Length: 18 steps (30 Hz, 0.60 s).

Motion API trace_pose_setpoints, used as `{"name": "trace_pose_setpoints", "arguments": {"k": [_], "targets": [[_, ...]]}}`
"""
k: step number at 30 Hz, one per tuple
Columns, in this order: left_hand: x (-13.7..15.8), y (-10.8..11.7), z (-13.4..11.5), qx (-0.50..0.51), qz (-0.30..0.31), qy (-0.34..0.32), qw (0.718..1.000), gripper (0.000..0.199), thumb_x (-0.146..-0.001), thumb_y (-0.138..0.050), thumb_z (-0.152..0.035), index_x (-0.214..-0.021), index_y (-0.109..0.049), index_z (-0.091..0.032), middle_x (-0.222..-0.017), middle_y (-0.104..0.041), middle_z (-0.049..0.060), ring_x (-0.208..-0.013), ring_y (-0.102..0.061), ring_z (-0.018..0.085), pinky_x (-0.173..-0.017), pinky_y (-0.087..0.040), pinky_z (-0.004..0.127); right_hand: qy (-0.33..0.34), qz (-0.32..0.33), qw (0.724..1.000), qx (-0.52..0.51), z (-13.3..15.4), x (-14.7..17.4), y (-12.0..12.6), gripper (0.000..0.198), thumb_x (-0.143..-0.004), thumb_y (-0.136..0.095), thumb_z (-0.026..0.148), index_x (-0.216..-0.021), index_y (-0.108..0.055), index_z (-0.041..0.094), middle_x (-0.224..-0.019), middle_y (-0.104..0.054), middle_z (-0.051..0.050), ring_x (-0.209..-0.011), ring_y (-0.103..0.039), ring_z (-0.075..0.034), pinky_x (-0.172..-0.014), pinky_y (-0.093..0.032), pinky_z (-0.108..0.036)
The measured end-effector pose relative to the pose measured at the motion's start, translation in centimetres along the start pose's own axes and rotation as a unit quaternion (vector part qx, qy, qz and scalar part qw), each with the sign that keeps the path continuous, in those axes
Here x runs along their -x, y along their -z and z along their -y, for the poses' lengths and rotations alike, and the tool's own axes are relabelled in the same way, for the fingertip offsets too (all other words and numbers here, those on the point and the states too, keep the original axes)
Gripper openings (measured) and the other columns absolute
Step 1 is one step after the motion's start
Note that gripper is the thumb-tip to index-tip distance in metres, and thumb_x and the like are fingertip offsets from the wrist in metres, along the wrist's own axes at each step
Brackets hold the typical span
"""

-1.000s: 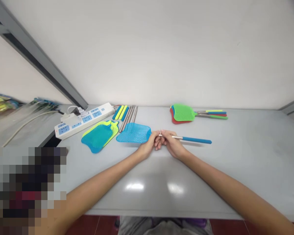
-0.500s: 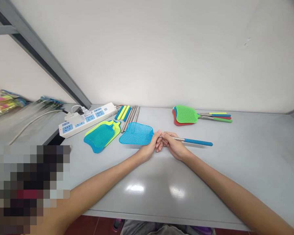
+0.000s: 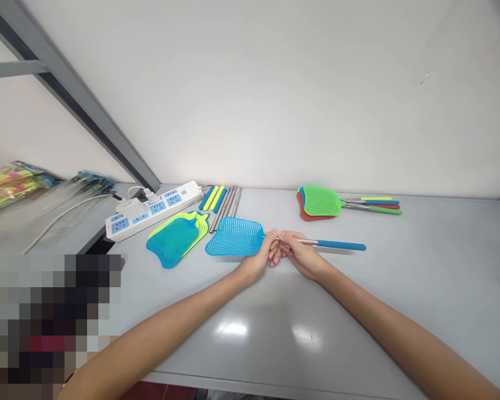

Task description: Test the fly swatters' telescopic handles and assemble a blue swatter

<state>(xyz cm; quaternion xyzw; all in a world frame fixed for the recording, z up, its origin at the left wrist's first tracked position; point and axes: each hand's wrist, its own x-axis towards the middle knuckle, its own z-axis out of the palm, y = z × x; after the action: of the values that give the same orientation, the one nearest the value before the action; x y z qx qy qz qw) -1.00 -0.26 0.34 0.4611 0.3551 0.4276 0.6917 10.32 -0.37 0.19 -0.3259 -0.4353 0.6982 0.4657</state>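
Both my hands hold a blue fly swatter (image 3: 235, 238) level above the table, its perforated head to the left and its blue grip to the right. My left hand (image 3: 261, 254) is closed around the neck, where head and metal rod meet. Right beside it, my right hand (image 3: 300, 253) pinches the metal rod, and the fingers of the two hands meet. Loose swatter heads, teal (image 3: 175, 240) and yellow (image 3: 203, 223), overlap on the table to the left. Behind them lie metal rods (image 3: 226, 209) and several blue and yellow grip sleeves (image 3: 213, 199).
A stack of swatters with a green one (image 3: 323, 201) on top lies at the back right. A white power strip (image 3: 154, 211) with plugs stands back left. Plastic-bagged items (image 3: 14, 186) lie at far left. A metal post (image 3: 87, 105) rises near the wall. The lower left is pixelated.
The whole scene sits slightly lower and to the right in view, as the camera has shifted. Both hands keep their hold on the blue fly swatter, with little other movement.
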Motion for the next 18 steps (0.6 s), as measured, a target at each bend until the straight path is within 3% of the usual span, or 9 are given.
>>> {"name": "trace_pose_setpoints", "arguments": {"k": [4, 11, 18], "targets": [[-0.06, 0.00, 0.02, -0.004, -0.010, -0.002, 1.000, 0.045, -0.078, -0.037, -0.045, -0.042, -0.034, -0.018, -0.035, -0.036, -0.005, -0.035, -0.037, 0.007, -0.042, -0.030, 0.022, 0.007, 0.024, 1.000, -0.002, 0.32, 0.09, -0.32, 0.034, -0.078, -0.047, 0.035, -0.049, -0.043, 0.017, -0.046, -0.049, 0.002, -0.044, -0.051, -0.011, -0.049, -0.035, -0.025], [0.03, 0.11, 0.32, -0.100, -0.064, 0.011, 0.993, 0.046, -0.077, -0.033, -0.048, -0.044, -0.036, -0.017, -0.039, -0.038, -0.003, -0.039, -0.038, 0.007, -0.044, -0.032, 0.021, 0.008, 0.045, 0.999, -0.016, 0.60, 0.27, -0.42, 0.033, -0.077, -0.048, 0.035, -0.050, -0.042, 0.017, -0.051, -0.053, 0.000, -0.048, -0.052, -0.012, -0.052, -0.038, -0.027], [-0.40, -0.23, -0.18, 0.023, -0.042, 0.012, 0.999, 0.038, -0.073, -0.046, -0.045, -0.051, -0.033, -0.017, -0.043, -0.029, -0.007, -0.037, -0.025, 0.004, -0.037, -0.020, 0.018, 0.026, -0.015, 1.000, 0.005, 0.45, 0.14, -0.30, 0.032, -0.074, -0.053, 0.034, -0.049, -0.044, 0.017, -0.046, -0.040, 0.004, -0.046, -0.040, -0.009, -0.051, -0.031, -0.024]]}}
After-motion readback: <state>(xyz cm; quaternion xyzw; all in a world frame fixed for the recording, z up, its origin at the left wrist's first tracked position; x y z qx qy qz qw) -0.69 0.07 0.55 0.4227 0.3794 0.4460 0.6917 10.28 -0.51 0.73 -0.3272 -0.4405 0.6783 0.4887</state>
